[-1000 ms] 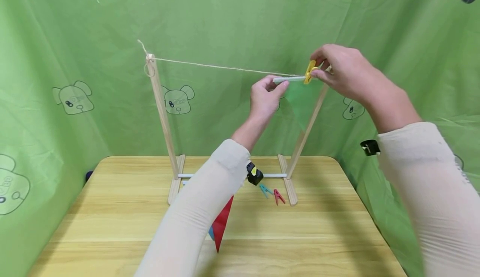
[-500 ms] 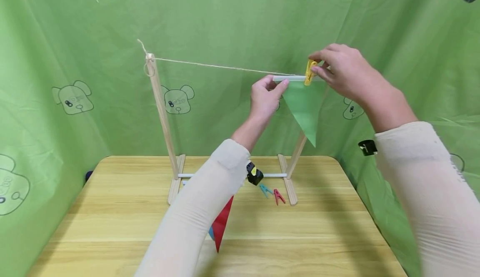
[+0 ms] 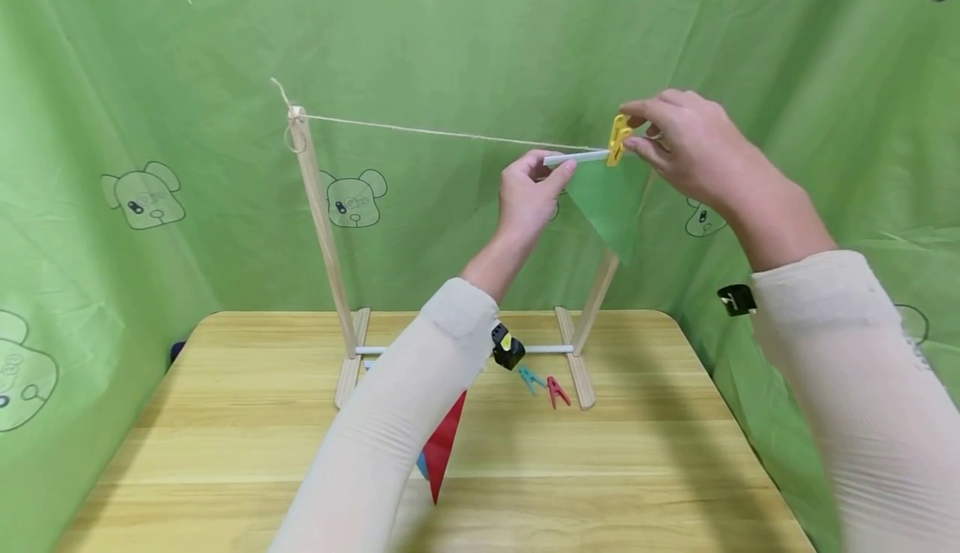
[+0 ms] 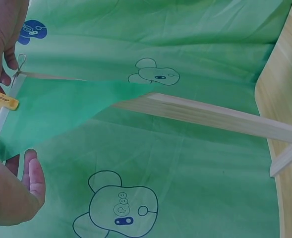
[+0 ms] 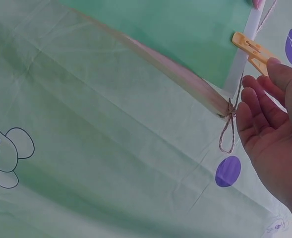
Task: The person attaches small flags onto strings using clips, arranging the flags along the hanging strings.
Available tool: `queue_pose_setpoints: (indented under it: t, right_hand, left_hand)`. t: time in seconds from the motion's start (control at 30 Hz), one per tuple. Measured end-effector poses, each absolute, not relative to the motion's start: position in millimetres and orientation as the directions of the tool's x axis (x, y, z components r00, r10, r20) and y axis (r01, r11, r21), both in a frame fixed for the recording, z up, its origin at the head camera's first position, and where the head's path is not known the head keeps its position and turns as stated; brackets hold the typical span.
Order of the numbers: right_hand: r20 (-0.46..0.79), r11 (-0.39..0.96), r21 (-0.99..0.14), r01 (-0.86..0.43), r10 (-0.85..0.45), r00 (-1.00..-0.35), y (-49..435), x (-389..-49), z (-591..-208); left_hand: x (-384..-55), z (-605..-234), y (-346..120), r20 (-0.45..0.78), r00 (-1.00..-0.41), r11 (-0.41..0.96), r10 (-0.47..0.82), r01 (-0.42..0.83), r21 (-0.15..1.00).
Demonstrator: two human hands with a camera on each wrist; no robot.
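"So, what is held, and where?"
"Upper right of the frame, the right hand [image 3: 693, 143] pinches a yellow plastic clothespin [image 3: 618, 141] across the white top edge [image 3: 585, 156] of a green triangular pennant [image 3: 609, 207]; the left hand [image 3: 527, 191] pinches its left end."
"And below?"
"Slightly right of lower centre, turquoise [image 3: 531, 381] and red plastic clothespins [image 3: 557, 392] lie on the pale wooden table [image 3: 637, 470]."
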State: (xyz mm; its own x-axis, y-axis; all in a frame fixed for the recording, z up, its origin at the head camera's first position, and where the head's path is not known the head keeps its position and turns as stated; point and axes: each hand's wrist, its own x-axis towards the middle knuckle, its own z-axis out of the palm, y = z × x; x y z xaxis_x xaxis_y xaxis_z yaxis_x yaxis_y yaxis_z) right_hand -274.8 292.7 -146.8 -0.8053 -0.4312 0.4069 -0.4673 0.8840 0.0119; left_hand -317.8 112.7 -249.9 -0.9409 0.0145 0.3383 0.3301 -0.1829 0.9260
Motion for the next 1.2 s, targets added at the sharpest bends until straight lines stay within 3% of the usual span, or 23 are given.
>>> queue_pose_setpoints:
  t: [0.57, 0.8, 1.2]
  right_hand:
    - [0.500, 0.871, -0.049, -0.490, -0.403, -0.766, 302, -263, -161]
    - [0.504, 0.881, -0.096, -0.464, -0.359, -0.785, 308, -258, -168]
    - [0.649, 0.847, -0.080, -0.526, -0.356, -0.672, 310, -245, -184]
  left_hand:
    - [-317, -252, 108, 0.335, -0.942, -0.202, 0.019, 0.324, 0.924]
    - [-316, -253, 108, 0.338, -0.941, -0.221, 0.020, 0.326, 0.919]
    - [-317, -261, 101, 0.341, -0.940, -0.215, -0.009, 0.335, 0.917]
